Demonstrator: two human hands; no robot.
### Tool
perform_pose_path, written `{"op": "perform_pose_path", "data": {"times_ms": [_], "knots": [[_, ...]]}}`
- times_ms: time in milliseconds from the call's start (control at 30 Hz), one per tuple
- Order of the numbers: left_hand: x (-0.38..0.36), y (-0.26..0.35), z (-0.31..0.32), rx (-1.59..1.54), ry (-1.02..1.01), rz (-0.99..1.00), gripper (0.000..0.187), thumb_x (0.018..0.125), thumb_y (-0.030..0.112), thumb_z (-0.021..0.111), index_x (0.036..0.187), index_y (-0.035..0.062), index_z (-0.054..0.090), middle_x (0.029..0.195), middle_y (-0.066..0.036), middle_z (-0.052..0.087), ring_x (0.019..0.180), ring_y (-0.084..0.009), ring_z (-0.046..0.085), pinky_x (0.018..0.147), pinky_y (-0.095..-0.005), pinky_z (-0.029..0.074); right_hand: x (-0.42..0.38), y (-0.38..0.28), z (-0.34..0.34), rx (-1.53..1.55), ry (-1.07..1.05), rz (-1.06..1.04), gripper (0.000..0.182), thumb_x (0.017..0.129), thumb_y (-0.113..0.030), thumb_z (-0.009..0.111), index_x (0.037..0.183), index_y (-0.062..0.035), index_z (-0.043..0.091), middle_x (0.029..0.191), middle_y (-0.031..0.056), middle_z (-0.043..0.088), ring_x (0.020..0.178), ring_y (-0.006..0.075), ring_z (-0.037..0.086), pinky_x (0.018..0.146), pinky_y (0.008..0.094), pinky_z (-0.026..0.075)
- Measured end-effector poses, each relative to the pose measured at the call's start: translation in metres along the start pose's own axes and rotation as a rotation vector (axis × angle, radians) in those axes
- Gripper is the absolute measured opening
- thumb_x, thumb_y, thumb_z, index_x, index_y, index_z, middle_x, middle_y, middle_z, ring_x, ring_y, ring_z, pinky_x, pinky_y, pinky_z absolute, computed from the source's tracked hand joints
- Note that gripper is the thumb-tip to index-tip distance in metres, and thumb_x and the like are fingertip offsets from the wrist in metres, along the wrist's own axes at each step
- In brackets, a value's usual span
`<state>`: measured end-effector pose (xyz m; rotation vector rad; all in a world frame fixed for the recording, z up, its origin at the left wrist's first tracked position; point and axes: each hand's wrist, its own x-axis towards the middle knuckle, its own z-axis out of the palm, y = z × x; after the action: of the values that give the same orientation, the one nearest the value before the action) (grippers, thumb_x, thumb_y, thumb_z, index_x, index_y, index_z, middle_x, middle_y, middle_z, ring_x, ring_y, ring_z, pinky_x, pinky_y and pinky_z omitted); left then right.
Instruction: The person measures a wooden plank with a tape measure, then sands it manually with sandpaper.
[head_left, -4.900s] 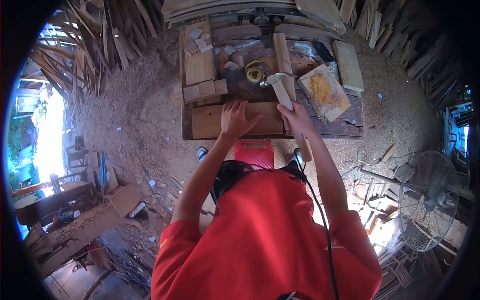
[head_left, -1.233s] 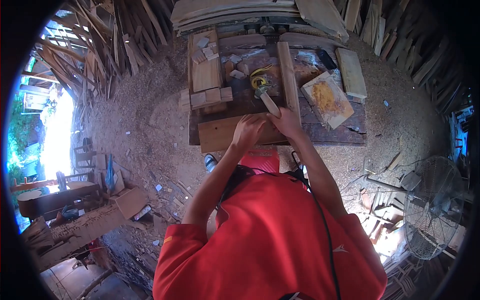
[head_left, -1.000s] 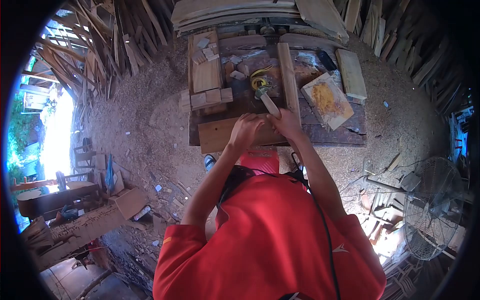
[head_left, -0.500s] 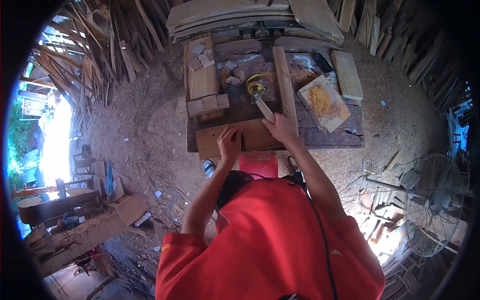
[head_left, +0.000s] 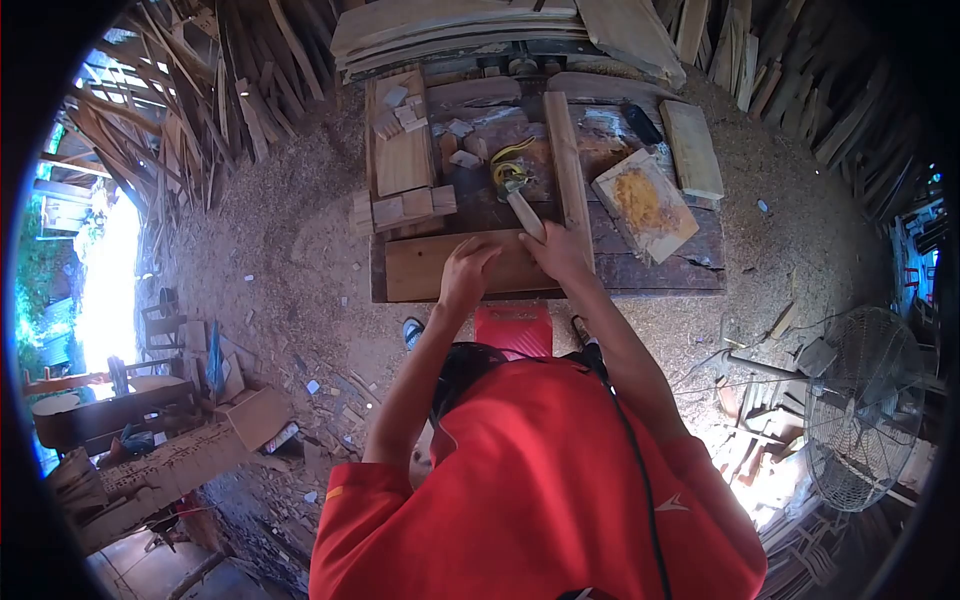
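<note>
A flat brown wooden board (head_left: 419, 268) lies along the near edge of the workbench (head_left: 655, 275). My left hand (head_left: 468, 272) is on the middle of it, fingers bent over its upper side. At the board's right part, my right hand (head_left: 562, 255) has its fingers curled over the top edge. Their tips come up to the lower end of a pale handle (head_left: 526, 216); whether they touch it is hard to make out. A coil of yellow strip (head_left: 511, 165) lies at the handle's far end. A long wooden strip (head_left: 567, 160) runs away from me just beyond my right hand.
Wood blocks and small offcuts (head_left: 405, 165) sit at the bench's left. A stained board (head_left: 646, 207), a dark object (head_left: 643, 124) and a plank (head_left: 692, 150) lie at the right. Planks (head_left: 460, 35) are stacked behind. A fan (head_left: 866, 410) stands at right, a red stool (head_left: 513, 328) below.
The board has turned from a slant to nearly parallel with the bench's near edge. My left hand has shifted slightly up and right on it; my right hand has stayed almost in place.
</note>
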<state>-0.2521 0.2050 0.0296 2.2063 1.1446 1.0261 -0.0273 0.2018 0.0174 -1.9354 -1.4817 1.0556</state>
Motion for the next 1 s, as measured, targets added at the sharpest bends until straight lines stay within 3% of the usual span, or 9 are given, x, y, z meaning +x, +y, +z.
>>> {"op": "perform_pose_path", "data": {"times_ms": [133, 400, 500, 733, 1000], "knots": [[0.008, 0.001, 0.010, 0.083, -0.081, 0.074, 0.016, 0.088, 0.004, 0.076, 0.103, 0.0054, 0.080, 0.107, -0.014, 0.074, 0.101, -0.0369, 0.072, 0.093, -0.0470, 0.059, 0.001, 0.005, 0.002, -0.023, 0.020, -0.032, 0.051, 0.099, -0.049, 0.073, 0.103, 0.0022, 0.070, 0.095, 0.0294, 0.076, 0.095, 0.0507, 0.074, 0.086, 0.0566, 0.059], [0.003, 0.003, 0.020, 0.066, -0.050, 0.049, 0.016, 0.088, 0.003, 0.076, 0.103, 0.0044, 0.080, 0.106, -0.014, 0.074, 0.100, -0.0377, 0.072, 0.090, -0.0476, 0.059, 0.003, 0.007, 0.003, -0.010, 0.013, 0.001, 0.054, 0.098, -0.050, 0.074, 0.105, 0.0037, 0.071, 0.100, 0.0317, 0.075, 0.099, 0.0515, 0.074, 0.088, 0.0587, 0.058], [0.004, 0.005, 0.027, 0.033, -0.001, 0.044, 0.017, 0.088, 0.003, 0.076, 0.104, 0.0038, 0.081, 0.104, -0.014, 0.074, 0.099, -0.0378, 0.072, 0.089, -0.0474, 0.059, 0.005, 0.015, 0.011, -0.120, 0.123, -0.099, 0.052, 0.100, -0.050, 0.075, 0.102, 0.0022, 0.070, 0.079, 0.0202, 0.076, 0.073, 0.0353, 0.079, 0.070, 0.0492, 0.061], [-0.006, 0.004, 0.040, 0.046, 0.094, 0.061, 0.019, 0.088, 0.000, 0.075, 0.106, 0.0049, 0.081, 0.103, -0.012, 0.073, 0.097, -0.0365, 0.071, 0.087, -0.0476, 0.058, -0.002, 0.006, 0.004, -0.162, 0.115, -0.128, 0.059, 0.099, -0.056, 0.071, 0.105, 0.0033, 0.070, 0.097, 0.0310, 0.075, 0.095, 0.0512, 0.074, 0.087, 0.0566, 0.058], [-0.008, 0.009, 0.046, -0.008, 0.152, -0.001, 0.018, 0.089, 0.000, 0.076, 0.106, 0.0041, 0.082, 0.101, -0.014, 0.075, 0.094, -0.0370, 0.072, 0.085, -0.0470, 0.058, -0.001, 0.012, 0.011, -0.126, 0.137, -0.154, 0.056, 0.101, -0.052, 0.070, 0.107, 0.0044, 0.069, 0.101, 0.0323, 0.074, 0.100, 0.0525, 0.072, 0.088, 0.0578, 0.057]]}}
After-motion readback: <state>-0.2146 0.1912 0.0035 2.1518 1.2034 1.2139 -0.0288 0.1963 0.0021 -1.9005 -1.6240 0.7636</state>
